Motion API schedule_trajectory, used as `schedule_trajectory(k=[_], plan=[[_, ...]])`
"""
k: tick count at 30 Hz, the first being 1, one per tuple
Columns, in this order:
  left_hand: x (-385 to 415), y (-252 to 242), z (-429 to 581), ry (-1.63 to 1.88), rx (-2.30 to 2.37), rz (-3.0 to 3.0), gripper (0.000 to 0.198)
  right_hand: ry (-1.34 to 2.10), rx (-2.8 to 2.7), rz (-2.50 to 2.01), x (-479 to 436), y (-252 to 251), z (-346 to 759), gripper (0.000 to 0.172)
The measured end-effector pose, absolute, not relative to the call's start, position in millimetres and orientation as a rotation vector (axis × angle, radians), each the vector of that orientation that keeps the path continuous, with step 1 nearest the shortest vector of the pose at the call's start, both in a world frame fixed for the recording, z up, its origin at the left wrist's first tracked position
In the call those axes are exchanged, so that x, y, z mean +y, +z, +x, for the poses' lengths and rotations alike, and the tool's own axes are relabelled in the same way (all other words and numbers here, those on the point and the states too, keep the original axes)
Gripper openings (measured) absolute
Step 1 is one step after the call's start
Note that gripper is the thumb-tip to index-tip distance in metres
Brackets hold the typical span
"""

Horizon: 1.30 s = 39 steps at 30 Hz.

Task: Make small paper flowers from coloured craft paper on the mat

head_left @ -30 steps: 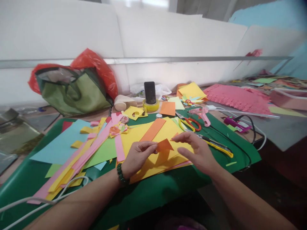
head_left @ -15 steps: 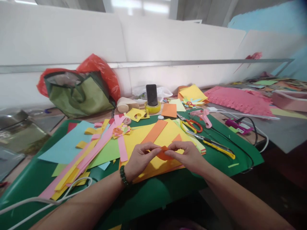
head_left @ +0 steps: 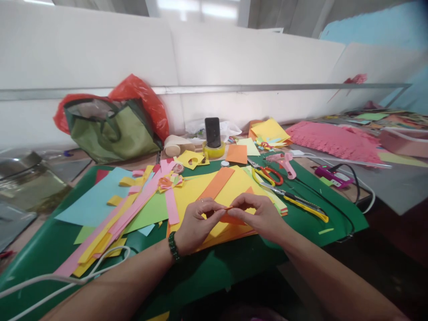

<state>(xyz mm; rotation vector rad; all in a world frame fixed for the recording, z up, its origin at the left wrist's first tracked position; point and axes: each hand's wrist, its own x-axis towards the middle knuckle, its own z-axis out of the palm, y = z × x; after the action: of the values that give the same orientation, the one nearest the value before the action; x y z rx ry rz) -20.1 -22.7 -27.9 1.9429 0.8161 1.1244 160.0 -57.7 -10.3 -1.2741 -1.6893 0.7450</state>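
Pinching: left hand (head_left: 198,223) and right hand (head_left: 264,219), fingers narrowed on one small orange piece (head_left: 230,219) between them (partly hidden by the fingertips).
Yellow sheets (head_left: 187,196): below the fingers.
Orange strip (head_left: 217,183): beyond the left fingers.
Scissors (head_left: 261,170): beyond the right fingers, rightward.
Cutter (head_left: 302,203): right of the right fingers.

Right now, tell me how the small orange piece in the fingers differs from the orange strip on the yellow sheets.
The orange piece is pinched by the left hand and the right hand; the orange strip lies flat on the yellow sheets. The orange strip looks longer, while the orange piece, partly hidden in the grip, looks small. Both are orange.
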Motion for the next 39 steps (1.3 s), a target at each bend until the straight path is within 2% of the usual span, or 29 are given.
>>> schedule_trajectory(k=[7,12,15,19,23,28,34,37,39], plan=[[-26.4,-25.1,-20.2,1.082,0.751,2.063,0.024,0.967,-1.66,-1.213,-59.0,-4.9,154.8,0.022],[-27.7,-21.0,-21.5,1.057,0.711,2.035,0.026,1.024,-1.482,-1.116,-51.2,-8.3,166.7,0.019],[-27.3,-20.9,-22.7,1.104,0.689,2.024,0.026,0.852,-1.398,-1.112,-49.0,-5.6,175.8,0.017],[-27.2,-21.9,-21.7,1.146,0.644,2.102,0.021,0.709,-1.749,-1.087,-59.4,0.5,171.0,0.012],[-28.1,-23.2,-20.9,1.154,0.577,2.191,0.018,0.423,-1.916,-1.009,-66.3,-0.9,160.9,0.019],[-26.9,-25.5,-25.4,1.315,0.565,2.318,0.02,0.151,-2.015,-0.919,-58.3,-5.1,166.0,0.008],[-24.1,-25.0,-33.7,1.514,0.455,2.794,0.036,-0.599,-2.111,-0.708,-58.3,1.8,176.0,0.017],[-19.3,-28.3,-33.7,1.469,0.401,2.999,0.037,-0.702,-2.205,-0.743,-59.1,-5.6,181.6,0.018],[-15.7,-33.0,-30.0,1.321,0.456,3.14,0.033,-0.667,-2.261,-0.949,-58.0,-16.8,191.9,0.022]])
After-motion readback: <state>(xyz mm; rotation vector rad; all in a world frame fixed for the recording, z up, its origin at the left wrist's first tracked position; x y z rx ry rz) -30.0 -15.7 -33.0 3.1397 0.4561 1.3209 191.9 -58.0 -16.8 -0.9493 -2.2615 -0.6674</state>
